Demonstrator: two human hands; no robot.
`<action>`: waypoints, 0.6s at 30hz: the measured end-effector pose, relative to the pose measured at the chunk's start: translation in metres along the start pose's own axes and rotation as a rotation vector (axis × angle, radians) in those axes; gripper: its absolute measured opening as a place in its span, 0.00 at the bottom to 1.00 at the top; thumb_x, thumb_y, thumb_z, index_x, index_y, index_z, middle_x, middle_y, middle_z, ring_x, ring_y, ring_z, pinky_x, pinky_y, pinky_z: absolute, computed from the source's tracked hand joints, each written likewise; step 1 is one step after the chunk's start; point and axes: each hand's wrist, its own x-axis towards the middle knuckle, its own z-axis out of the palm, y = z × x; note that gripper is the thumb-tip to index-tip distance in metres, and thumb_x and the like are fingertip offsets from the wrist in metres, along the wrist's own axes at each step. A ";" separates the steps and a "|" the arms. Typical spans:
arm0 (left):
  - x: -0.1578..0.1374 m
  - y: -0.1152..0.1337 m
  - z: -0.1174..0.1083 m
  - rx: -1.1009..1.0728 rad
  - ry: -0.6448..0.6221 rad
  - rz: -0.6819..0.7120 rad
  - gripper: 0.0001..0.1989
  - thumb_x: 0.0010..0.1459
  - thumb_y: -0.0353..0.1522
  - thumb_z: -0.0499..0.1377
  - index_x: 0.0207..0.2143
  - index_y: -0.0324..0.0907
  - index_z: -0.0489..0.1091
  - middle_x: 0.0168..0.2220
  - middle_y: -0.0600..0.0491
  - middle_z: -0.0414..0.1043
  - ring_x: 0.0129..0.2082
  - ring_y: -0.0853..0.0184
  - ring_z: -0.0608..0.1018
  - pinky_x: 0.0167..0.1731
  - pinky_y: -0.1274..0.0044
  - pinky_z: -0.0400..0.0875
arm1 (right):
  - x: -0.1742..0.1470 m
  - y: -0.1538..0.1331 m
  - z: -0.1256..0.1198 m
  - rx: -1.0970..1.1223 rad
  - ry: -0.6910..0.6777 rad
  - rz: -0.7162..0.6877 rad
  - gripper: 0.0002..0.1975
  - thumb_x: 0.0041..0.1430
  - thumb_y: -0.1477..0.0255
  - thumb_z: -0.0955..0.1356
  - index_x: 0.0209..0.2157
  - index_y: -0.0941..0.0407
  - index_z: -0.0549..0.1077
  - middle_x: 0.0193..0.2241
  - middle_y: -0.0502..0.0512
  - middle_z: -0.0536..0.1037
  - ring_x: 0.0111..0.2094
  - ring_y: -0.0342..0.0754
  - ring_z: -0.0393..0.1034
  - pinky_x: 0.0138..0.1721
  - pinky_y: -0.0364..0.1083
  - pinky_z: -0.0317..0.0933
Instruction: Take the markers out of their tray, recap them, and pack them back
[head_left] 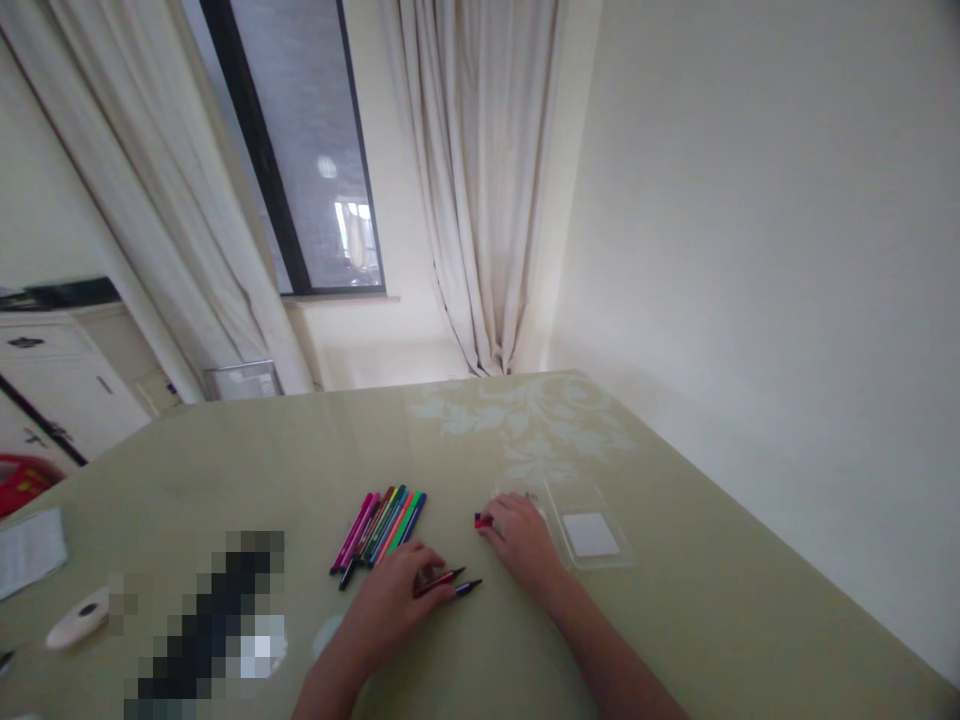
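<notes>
My left hand (394, 595) is closed around two uncapped felt-tip pens, a dark red one (448, 578) and a dark blue one (469, 588), their tips pointing right. Between the fingertips of my right hand (517, 535) I pinch small red and dark blue pieces (481, 520) that look like pen caps. Just beyond my left hand lies a row of felt-tip pens (379, 525) in pink, brown, yellow, green, orange and blue, side by side on the table. A clear plastic case (624, 556) with a white card inside lies open, partly behind my right hand.
The greenish table (712, 600) has a pale leaf pattern near its far edge. To the left lie a white oval object (79, 618), a dark pixelated shape (206, 630) and a whitish packet (31, 552). A wall (787, 300) runs along the right side.
</notes>
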 end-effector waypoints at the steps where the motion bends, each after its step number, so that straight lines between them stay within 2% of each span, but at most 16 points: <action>1: -0.001 0.001 0.001 -0.015 -0.018 -0.006 0.11 0.58 0.40 0.62 0.39 0.45 0.78 0.38 0.52 0.76 0.36 0.63 0.77 0.37 0.75 0.68 | 0.000 0.000 0.000 -0.010 -0.003 0.005 0.05 0.67 0.71 0.68 0.38 0.53 0.78 0.40 0.55 0.80 0.46 0.52 0.71 0.49 0.49 0.61; 4: -0.001 0.006 0.005 -0.021 -0.037 -0.007 0.07 0.56 0.36 0.63 0.36 0.45 0.77 0.36 0.54 0.76 0.36 0.64 0.77 0.36 0.76 0.67 | -0.001 -0.001 0.001 -0.031 -0.003 0.022 0.06 0.66 0.71 0.68 0.37 0.54 0.79 0.40 0.55 0.79 0.45 0.52 0.71 0.48 0.48 0.61; 8: 0.000 0.012 0.012 -0.044 -0.030 0.038 0.07 0.57 0.32 0.61 0.38 0.46 0.78 0.38 0.54 0.76 0.37 0.65 0.77 0.38 0.77 0.67 | 0.000 -0.003 0.006 -0.042 0.024 0.057 0.06 0.66 0.72 0.68 0.37 0.54 0.80 0.40 0.56 0.78 0.45 0.53 0.71 0.48 0.49 0.62; 12: 0.002 0.009 0.013 -0.076 0.008 0.046 0.09 0.58 0.37 0.62 0.39 0.45 0.78 0.38 0.52 0.76 0.37 0.64 0.78 0.37 0.76 0.69 | 0.000 -0.002 0.007 -0.003 0.055 0.072 0.07 0.67 0.72 0.68 0.38 0.53 0.79 0.41 0.56 0.78 0.45 0.53 0.72 0.48 0.49 0.63; 14: 0.005 0.000 0.011 -0.037 0.113 0.006 0.12 0.61 0.40 0.59 0.41 0.44 0.77 0.39 0.50 0.77 0.38 0.62 0.79 0.40 0.74 0.72 | 0.000 -0.003 0.005 0.039 0.078 0.081 0.06 0.67 0.72 0.68 0.38 0.53 0.79 0.40 0.56 0.78 0.45 0.52 0.72 0.48 0.48 0.63; 18: 0.010 -0.024 0.011 0.228 0.442 -0.161 0.15 0.65 0.39 0.54 0.47 0.43 0.75 0.48 0.45 0.76 0.49 0.55 0.77 0.51 0.65 0.71 | 0.000 -0.006 0.000 0.112 0.110 0.091 0.06 0.67 0.72 0.68 0.38 0.54 0.79 0.40 0.55 0.78 0.44 0.51 0.72 0.48 0.47 0.63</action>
